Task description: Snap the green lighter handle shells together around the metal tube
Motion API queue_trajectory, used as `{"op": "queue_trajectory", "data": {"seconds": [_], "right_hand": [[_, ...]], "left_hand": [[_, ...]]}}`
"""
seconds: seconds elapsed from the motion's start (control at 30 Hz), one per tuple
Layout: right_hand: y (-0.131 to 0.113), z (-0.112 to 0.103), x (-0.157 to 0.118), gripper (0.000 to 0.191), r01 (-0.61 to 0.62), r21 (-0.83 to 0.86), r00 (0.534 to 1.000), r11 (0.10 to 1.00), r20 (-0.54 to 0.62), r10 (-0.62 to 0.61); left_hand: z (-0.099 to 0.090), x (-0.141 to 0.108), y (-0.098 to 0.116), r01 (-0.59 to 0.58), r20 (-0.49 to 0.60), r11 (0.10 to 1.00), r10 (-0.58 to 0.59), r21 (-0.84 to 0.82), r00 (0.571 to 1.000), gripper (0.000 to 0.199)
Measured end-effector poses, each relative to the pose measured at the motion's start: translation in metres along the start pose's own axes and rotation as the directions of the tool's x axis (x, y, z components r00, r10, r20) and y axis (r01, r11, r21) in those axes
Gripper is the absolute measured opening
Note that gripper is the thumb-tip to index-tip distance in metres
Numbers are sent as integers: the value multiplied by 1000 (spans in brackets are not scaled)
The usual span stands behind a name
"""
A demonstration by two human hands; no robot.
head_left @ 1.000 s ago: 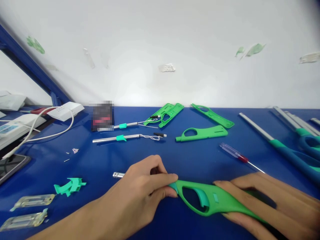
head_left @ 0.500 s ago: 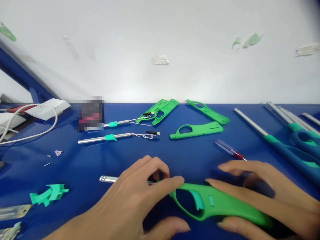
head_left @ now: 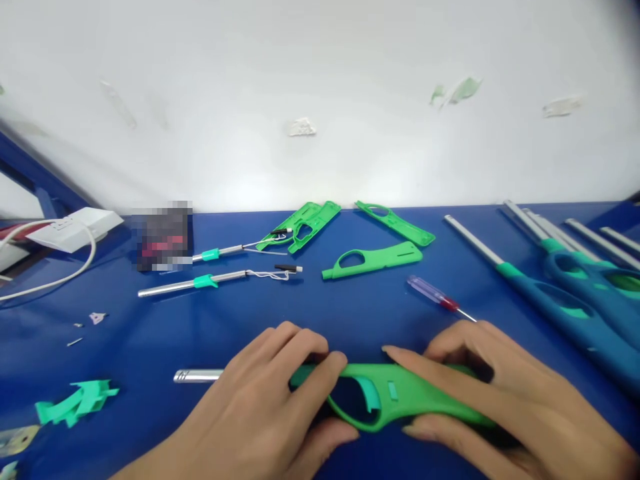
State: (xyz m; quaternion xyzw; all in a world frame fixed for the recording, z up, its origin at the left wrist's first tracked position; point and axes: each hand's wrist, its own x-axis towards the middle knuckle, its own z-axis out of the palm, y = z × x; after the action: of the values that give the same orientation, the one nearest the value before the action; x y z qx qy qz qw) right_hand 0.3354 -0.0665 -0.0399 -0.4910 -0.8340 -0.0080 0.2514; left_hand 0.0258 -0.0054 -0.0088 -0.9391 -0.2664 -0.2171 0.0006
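Observation:
A green lighter body (head_left: 400, 393) with a loop-shaped opening and a teal trigger lies at the bottom centre, a metal tube (head_left: 197, 376) sticking out to its left. My left hand (head_left: 270, 393) is closed around the joint of tube and body, thumb below and fingers above. Farther right, my right hand (head_left: 505, 393) grips the wide end of the body between fingers and thumb. The palms hide part of the tube and the right end of the body.
Behind lie green shell halves (head_left: 375, 260), metal tubes with wires (head_left: 170, 289) and a screwdriver (head_left: 433, 293). Blue lighters (head_left: 545, 300) are at the right. Teal parts (head_left: 77, 402), small bits (head_left: 97, 318) and a white cable (head_left: 55, 283) lie left.
The view has shifted slightly to the right. My right hand's fingers have closed in more around the green body, which now looks more level. My left hand keeps its hold.

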Motion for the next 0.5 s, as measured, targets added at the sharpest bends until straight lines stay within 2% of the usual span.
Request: {"op": "queue_trajectory", "data": {"seconds": [0.1,0.23,0.33,0.5], "right_hand": [[-6,0,5,36,-73,37,996,997,-49,75],[-15,-4,16,36,-191,141,977,972,-70,202],[-18,-10,21,35,-201,171,972,964,-87,218],[-18,-19,23,31,-189,215,973,958,-91,213]], "left_hand": [[-1,1,-3,-70,-16,994,72,80,997,30],[-2,5,-12,-10,-66,999,8,-37,998,29],[-4,5,-18,22,-91,989,-36,-146,995,27],[2,-4,-23,37,-123,975,-65,-218,990,31]]}}
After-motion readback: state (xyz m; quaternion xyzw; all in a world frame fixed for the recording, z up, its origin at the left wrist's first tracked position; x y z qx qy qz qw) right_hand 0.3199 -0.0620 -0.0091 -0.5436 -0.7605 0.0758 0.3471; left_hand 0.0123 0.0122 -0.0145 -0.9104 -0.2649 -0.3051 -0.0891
